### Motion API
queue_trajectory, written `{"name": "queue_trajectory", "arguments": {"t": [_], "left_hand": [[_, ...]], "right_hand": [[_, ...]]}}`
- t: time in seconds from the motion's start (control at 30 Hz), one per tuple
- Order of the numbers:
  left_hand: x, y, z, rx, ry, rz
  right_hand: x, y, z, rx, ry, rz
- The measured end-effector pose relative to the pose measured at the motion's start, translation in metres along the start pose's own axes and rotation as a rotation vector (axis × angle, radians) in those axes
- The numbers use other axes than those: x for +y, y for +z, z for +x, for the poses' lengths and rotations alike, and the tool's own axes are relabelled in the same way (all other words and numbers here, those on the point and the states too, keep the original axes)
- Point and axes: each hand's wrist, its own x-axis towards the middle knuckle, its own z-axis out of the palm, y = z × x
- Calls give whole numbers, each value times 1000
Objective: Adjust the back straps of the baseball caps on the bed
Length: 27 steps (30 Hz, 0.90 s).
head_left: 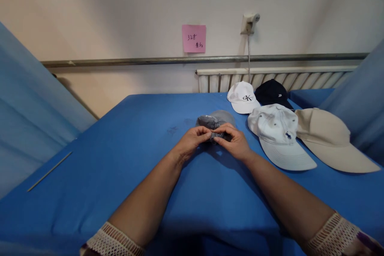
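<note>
A grey baseball cap [223, 117] lies on the blue-covered table in front of me, its brim pointing away. My left hand [193, 139] pinches the near edge of the cap, thumb against fingers, at what looks like its back strap. From the other side my right hand [232, 139] grips the same edge, the two sets of fingertips almost meeting. The fingers hide most of the strap, so its fastening cannot be made out.
To the right sit a white cap [243, 95], a black cap [271, 91], a pale grey cap [277, 128] and a beige cap [327, 132]. A thin stick [49, 172] lies at left on the blue cloth [120, 156]. Behind are a radiator [222, 82] and a rail [144, 61].
</note>
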Motion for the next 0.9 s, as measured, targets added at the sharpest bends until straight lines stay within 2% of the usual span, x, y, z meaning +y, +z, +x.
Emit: {"name": "queue_trajectory", "arguments": {"t": [0.23,0.47,0.6,0.8,0.9], "left_hand": [[3,2,-2,27,9,116],[3,3,-2,34,-7,90],[2,3,0,70,-9,123],[0,4,2,130,38,101],[-1,5,3,159,63,80]], "right_hand": [[-1,-2,1,-51,1,13],[3,-1,2,-70,32,56],[4,2,1,-72,1,41],[-3,-1,-1,67,32,-101],[-8,0,-3,87,92,-80]]}}
